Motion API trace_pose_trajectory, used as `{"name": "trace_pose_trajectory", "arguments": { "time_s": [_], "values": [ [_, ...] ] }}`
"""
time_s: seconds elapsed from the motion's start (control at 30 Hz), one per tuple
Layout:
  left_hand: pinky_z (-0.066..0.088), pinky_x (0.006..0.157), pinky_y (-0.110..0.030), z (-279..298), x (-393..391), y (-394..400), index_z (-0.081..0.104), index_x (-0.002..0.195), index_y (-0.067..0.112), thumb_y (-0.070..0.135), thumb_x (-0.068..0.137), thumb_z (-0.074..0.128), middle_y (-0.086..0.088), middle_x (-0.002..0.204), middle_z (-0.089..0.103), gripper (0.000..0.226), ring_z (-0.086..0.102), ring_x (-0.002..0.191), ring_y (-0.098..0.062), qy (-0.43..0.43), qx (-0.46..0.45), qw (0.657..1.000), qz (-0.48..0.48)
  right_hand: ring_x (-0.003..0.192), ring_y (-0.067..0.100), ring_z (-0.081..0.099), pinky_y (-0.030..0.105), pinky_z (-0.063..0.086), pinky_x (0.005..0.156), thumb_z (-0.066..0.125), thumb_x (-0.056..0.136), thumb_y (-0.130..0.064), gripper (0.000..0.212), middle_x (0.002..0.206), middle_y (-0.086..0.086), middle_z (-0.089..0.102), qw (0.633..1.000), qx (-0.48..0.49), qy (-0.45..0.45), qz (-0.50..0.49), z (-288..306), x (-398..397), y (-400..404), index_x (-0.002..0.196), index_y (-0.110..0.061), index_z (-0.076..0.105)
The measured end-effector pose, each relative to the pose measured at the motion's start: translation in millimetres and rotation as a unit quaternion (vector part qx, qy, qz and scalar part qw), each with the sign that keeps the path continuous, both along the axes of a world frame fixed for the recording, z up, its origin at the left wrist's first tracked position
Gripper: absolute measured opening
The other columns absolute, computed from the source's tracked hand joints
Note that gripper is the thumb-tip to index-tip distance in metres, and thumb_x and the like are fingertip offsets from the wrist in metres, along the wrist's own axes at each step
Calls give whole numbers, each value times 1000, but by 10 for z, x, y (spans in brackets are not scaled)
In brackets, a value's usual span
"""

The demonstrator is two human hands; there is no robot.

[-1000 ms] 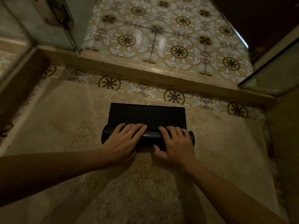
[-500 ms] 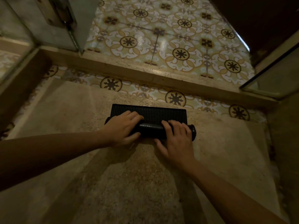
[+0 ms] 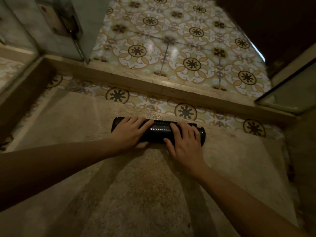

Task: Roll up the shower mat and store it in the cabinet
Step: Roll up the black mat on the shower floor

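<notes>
Head view, dim light. A black shower mat [image 3: 158, 130], rolled into a tube with only a thin strip of its far edge showing flat, lies on the speckled stone floor [image 3: 145, 194] just beside that floor's far edge, where a band of patterned tiles [image 3: 118, 95] begins. Much of the roll is hidden under two hands. The left hand [image 3: 131, 134] lies over its left part, fingers spread flat on top, thumb tucked near the floor. The right hand [image 3: 185, 142] presses the right part likewise; neither grip is closed around it. Beyond runs a raised stone curb [image 3: 171, 86]. Glass panels [image 3: 289, 93] are cut off at both sides.
</notes>
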State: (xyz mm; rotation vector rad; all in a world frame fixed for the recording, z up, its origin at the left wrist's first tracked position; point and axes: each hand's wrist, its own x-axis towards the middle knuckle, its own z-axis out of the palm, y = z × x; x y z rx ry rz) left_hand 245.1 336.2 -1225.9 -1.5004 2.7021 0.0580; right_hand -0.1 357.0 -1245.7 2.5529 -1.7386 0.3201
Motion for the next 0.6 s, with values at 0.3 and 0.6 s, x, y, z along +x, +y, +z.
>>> {"name": "trace_pose_trajectory", "arguments": {
  "time_s": [0.3, 0.6],
  "values": [
    [42, 95, -48, 25, -27, -314, 30, 137, 20, 66, 71, 63, -15, 133, 41, 87, 43, 115, -33, -40, -23, 999, 28, 107, 29, 54, 46, 40, 100, 48, 73, -82, 89, 118, 10, 60, 999, 33, 31, 23, 111, 13, -405, 136, -20, 46],
    [52, 76, -44, 82, -27, -538, 32, 135, 15, 66, 74, 65, -14, 121, 55, 86, 56, 100, -31, -21, -4, 1000, 23, 84, 18, 61, 30, 48, 60, 51, 50, -100, 96, 102, -4, 63, 985, 118, 95, 86, 246, -23, -989, 116, -31, 53]
  ]
}}
